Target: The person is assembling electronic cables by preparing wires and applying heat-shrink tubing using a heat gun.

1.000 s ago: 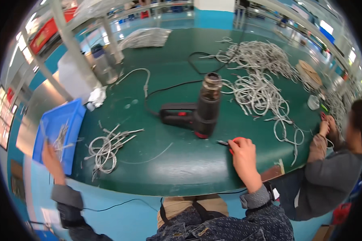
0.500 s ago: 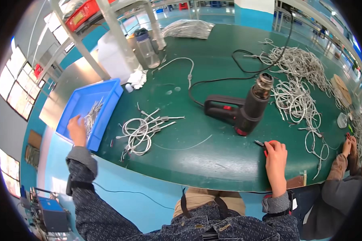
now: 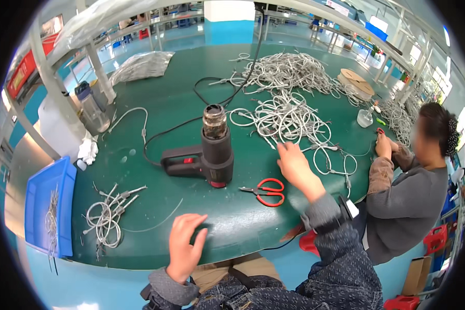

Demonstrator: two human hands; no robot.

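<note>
The left hand (image 3: 187, 242) was held empty over the front edge of the glossy green tabletop (image 3: 170, 98), thumb and fingers apart. The right hand (image 3: 298, 169) was placed at a tangle of white-grey looped cables (image 3: 289, 114); whether one was pinched could not be told. Red-handled metal scissors (image 3: 257, 191) were left unheld between them, a black heat gun (image 3: 217, 155) beyond. Near the left edge, a small cable bunch (image 3: 120, 199) was set apart beside a blue plastic tray (image 3: 37, 206); seemingly, far more was left heaped toward the far edge.

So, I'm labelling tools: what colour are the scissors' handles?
Red handles, best seen in the head view.
</note>
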